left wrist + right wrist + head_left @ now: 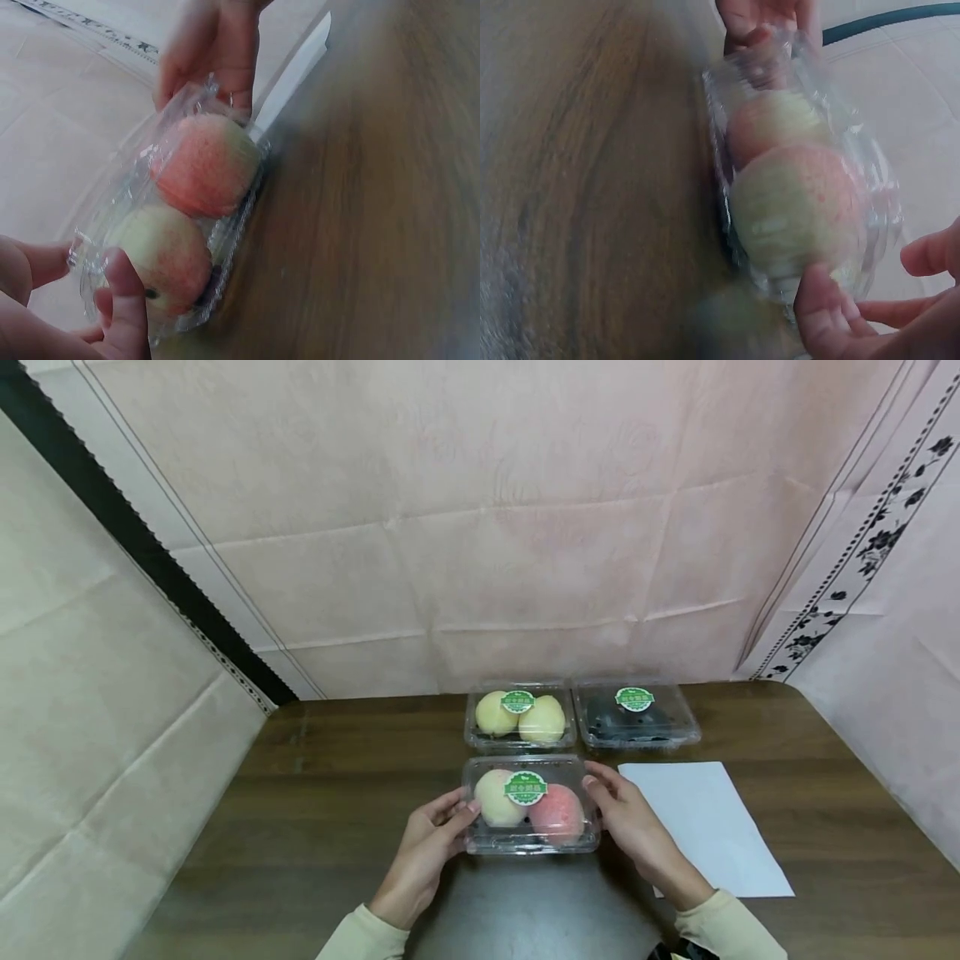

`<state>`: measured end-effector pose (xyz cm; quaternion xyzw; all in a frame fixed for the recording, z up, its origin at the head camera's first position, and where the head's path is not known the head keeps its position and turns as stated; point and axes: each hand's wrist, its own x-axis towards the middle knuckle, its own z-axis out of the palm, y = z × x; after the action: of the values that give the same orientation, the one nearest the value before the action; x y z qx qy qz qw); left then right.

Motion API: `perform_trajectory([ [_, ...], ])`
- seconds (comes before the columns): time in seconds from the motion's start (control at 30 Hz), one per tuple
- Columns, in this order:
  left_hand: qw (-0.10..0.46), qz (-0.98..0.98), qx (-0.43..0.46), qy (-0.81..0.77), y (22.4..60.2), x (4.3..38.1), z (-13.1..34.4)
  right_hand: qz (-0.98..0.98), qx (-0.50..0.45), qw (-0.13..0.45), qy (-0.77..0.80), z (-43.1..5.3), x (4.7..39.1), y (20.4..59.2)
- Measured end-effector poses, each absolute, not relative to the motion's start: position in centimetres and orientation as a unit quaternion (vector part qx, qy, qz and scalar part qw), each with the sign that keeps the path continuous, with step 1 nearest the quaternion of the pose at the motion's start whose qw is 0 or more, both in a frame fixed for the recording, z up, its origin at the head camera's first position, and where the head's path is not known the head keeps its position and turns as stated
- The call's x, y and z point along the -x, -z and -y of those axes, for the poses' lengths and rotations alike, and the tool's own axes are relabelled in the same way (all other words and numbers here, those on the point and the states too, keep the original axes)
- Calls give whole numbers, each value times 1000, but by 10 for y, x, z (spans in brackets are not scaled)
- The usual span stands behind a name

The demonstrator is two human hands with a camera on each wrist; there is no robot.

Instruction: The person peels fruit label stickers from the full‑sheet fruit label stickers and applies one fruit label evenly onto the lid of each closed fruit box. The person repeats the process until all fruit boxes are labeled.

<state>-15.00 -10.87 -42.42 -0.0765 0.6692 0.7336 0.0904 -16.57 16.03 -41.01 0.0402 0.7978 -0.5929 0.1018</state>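
A clear plastic clamshell box [487,842] holds two peaches, one pale [497,806] and one pink [558,817], with a green and white label [525,787] on its lid. My left hand [429,852] grips the box's left side, thumb towards the front. On the opposite side my right hand [637,827] holds it with thumb and fingers. Both peaches show through the plastic in the left wrist view, where the left thumb [126,292] presses at the near end. In the right wrist view the right thumb [817,304] lies against the box.
Behind stand two more clear boxes, one with pale yellow fruit [542,722], the other with dark contents [626,722]. To the right a white sheet [708,827] lies on the brown wooden table [330,827]. Pale cloth [525,568] hangs behind the table and along both sides.
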Motion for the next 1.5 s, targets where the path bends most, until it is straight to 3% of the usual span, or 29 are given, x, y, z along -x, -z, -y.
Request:
perform_trajectory([
  [0.8,61,-702,105,-701,425,145,166,-716,-18,71,694,-113,169,422],
  [1.2,47,-697,130,-704,425,144,191,-660,-18,141,738,-94,168,429],
  [1.5,49,-713,143,-684,424,144,205,-660,3,142,738,-79,165,430],
])
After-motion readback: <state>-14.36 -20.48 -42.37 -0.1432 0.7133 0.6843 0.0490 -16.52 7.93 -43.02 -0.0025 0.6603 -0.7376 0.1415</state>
